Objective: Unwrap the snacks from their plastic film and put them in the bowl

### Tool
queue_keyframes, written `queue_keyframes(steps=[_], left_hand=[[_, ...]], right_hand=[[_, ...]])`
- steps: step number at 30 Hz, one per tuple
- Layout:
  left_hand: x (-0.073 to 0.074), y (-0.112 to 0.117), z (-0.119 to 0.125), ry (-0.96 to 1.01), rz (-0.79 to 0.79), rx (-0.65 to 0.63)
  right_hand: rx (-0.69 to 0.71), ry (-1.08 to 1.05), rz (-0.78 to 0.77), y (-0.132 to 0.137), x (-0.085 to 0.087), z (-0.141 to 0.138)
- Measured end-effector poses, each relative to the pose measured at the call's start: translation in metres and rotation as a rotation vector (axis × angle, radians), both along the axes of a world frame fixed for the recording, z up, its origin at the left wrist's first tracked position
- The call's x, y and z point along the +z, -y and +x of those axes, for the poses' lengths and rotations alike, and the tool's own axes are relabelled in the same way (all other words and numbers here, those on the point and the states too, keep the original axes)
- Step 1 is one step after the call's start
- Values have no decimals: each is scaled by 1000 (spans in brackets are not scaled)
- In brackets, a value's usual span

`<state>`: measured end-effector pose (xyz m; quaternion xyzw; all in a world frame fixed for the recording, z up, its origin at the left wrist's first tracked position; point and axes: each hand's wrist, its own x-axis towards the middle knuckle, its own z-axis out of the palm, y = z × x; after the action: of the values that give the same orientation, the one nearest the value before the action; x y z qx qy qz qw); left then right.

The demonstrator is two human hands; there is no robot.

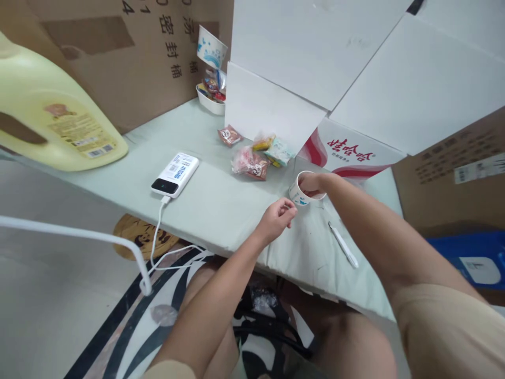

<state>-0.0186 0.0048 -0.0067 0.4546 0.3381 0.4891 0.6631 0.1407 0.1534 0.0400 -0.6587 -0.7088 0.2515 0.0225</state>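
My right hand (310,183) reaches down into a white paper cup (299,195) with blue print, which stands upright on the pale green cloth. The cup wall hides its fingertips, so whatever they touch is out of sight. Just left of the cup, my left hand (277,218) hovers over the cloth with fingers loosely curled in and nothing visible in them. A white pen-like tool (343,245) lies below the cup. Behind it sit small snack packets: a brown one (258,167), a yellow one (263,142), a pale green one (279,151) and another brown one (229,136).
A white power bank (175,175) with a plugged cable lies left on the cloth-covered table (221,210). A yellow jug (59,110) stands far left. White cartons (284,47) line the back, beside a tilted paper cup (211,48) and a filled white bowl (211,103).
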Motion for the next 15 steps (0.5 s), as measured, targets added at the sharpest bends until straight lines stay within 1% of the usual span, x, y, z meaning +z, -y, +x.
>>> queue_keyframes(steps=[2,3,4,5,6,7,8,9,11,13,15], left_hand=[[0,1,1,-9,-2,-19],[0,1,1,-15,-9,-14],[1,2,1,-24,-16,-1],[1,2,1,-36,-19,15],[1,1,1,-50,-16,36],[1,1,1,-63,-10,64],[2,0,1,-72,-6,98],[2,-1,0,-75,-6,134],[2,-2,-3,-73,-3,184],[2,-3,-5,-57,13,188],[3,-3,-7,-42,33,167]], right_hand=[[-23,102,-138,-5,19,-2],[-26,146,-153,-7,29,-6],[-9,191,-117,-8,37,-14],[28,231,-47,-8,42,-24],[96,271,56,-7,45,-37],[176,297,173,-6,43,-52],[247,298,236,-4,38,-68],[301,288,248,-2,29,-83],[338,249,238,0,7,-107],[336,219,216,-2,-14,-120],[316,193,214,-7,-28,-121]])
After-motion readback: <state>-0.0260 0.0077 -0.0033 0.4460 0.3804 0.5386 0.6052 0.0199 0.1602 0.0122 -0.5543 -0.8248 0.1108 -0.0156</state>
